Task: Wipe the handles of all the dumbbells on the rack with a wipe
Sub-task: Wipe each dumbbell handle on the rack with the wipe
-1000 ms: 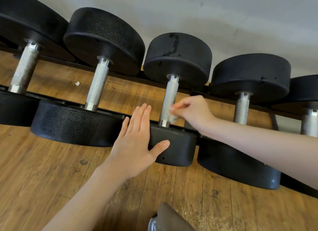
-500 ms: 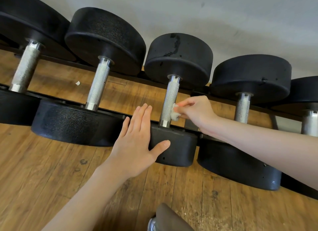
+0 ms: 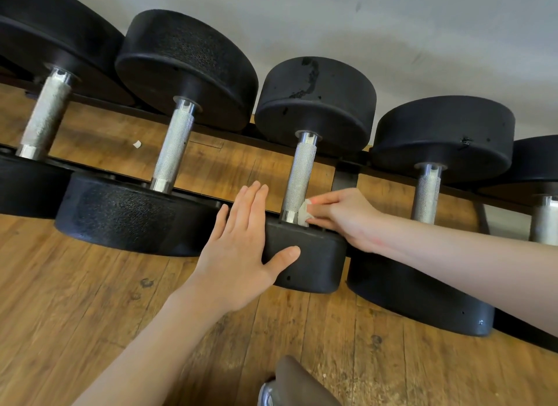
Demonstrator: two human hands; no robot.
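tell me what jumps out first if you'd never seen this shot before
A row of black dumbbells with knurled metal handles fills the rack across the top. At centre, the right hand pinches a small white wipe against the bottom of the middle handle. The left hand lies flat, fingers straight, on that dumbbell's near head, above the wooden floor.

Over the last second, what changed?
The right hand, pinching the wipe, slid down the middle dumbbell's handle from about mid-handle to its near end, by the near head. Nothing was grabbed or released. The left hand stayed flat against that head, thumb on its front, and the dumbbells did not move on the rack.
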